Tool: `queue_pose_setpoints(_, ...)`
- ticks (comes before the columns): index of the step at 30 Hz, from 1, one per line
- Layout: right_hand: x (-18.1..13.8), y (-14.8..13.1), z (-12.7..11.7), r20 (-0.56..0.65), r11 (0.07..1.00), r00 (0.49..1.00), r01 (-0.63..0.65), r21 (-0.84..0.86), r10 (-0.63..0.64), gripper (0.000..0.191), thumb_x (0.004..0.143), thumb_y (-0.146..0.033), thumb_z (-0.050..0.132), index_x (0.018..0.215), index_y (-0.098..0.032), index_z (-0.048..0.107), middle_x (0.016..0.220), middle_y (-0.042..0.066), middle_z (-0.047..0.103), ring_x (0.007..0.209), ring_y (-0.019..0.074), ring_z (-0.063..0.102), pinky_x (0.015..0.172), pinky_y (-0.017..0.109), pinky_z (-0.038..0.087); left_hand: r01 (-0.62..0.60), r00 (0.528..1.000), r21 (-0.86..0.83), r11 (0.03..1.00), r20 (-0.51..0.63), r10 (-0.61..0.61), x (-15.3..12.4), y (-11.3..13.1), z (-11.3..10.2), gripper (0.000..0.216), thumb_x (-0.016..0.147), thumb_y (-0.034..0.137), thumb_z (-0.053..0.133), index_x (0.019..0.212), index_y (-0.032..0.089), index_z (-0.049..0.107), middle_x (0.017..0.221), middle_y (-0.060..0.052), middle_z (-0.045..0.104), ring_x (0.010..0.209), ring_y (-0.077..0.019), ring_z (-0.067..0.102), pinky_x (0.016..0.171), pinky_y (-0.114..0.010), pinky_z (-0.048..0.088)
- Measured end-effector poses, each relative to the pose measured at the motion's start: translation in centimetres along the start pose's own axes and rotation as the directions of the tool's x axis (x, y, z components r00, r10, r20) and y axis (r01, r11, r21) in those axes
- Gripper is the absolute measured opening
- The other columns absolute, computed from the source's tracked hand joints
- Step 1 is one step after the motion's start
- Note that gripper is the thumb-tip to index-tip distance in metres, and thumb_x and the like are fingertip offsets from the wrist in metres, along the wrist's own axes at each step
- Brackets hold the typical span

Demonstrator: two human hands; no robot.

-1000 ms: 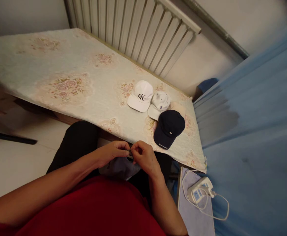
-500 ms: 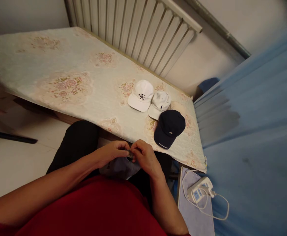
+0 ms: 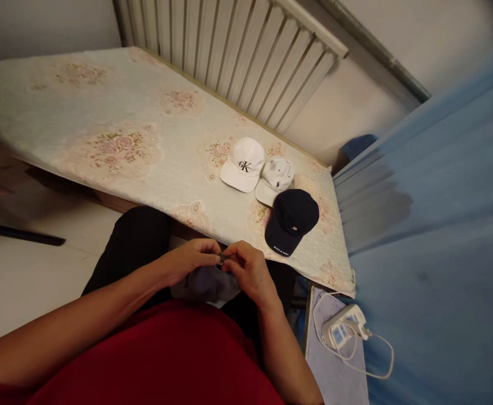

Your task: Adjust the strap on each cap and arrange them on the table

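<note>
My left hand (image 3: 189,260) and my right hand (image 3: 246,270) meet over my lap, fingers pinched together on a small dark part of a grey cap (image 3: 206,286) that lies under them on my knees. What exactly they pinch is too small to make out. On the flowered bed cover (image 3: 115,135) ahead lie three caps: a white cap with a black logo (image 3: 243,164), a second white cap (image 3: 274,179) and a navy cap (image 3: 291,219) nearest my right hand.
A white radiator (image 3: 238,50) runs along the wall behind the bed. A blue curtain (image 3: 440,225) hangs at the right. Below it a white power strip with a cord (image 3: 343,332) rests on a grey pad. A dark strip (image 3: 18,235) lies on the floor at left.
My fingers shifted slightly on the cap's small part; both hands stay in the same spot over my lap. The caps on the bed have not moved.
</note>
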State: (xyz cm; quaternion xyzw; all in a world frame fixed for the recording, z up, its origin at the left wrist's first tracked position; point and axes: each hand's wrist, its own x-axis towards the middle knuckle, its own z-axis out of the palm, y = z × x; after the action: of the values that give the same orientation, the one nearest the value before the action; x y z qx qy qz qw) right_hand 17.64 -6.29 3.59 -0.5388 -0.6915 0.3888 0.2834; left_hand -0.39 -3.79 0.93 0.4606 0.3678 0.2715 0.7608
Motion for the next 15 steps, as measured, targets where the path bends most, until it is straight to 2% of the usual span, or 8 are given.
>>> queue_pose_setpoints(4,0.06,-0.19,-0.23,0.025,0.998,0.999,0.041,-0.05,-0.039,0.015,0.078,-0.013,0.058,0.09,-0.022,0.062,0.078,0.0,0.061,0.073,0.0143,0.056,0.067,0.025,0.044,0.013,1.0,0.01,1.0,0.002,-0.013,0.02,0.01,0.05,0.008,0.07,0.024,0.062,0.075,0.017,0.059,0.071,0.003,0.061,0.063,-0.0113,0.05,0.06,-0.024,0.034)
queue_pose_setpoints(10,0.11,-0.69,-0.32,0.021,0.974,0.986,0.164,-0.154,-0.163,0.018,0.08,-0.008,0.054,0.088,-0.021,0.062,0.086,0.002,0.06,0.084,0.0156,0.057,0.078,0.028,0.045,-0.004,1.0,0.077,0.997,-0.026,0.006,0.34,-0.12,0.07,0.011,0.069,0.026,0.061,0.075,0.017,0.058,0.069,0.003,0.057,0.064,-0.0123,0.05,0.06,-0.025,0.035)
queue_pose_setpoints(15,0.07,-0.29,0.03,0.021,0.986,0.992,0.129,-0.102,-0.127,0.017,0.08,-0.009,0.052,0.088,-0.022,0.06,0.089,0.002,0.061,0.083,0.0158,0.057,0.078,0.03,0.046,-0.014,0.999,0.167,0.986,-0.044,0.021,0.38,-0.18,-0.15,0.015,0.069,0.031,0.06,0.076,0.018,0.057,0.072,0.001,0.059,0.071,-0.0157,0.054,0.064,-0.027,0.039)
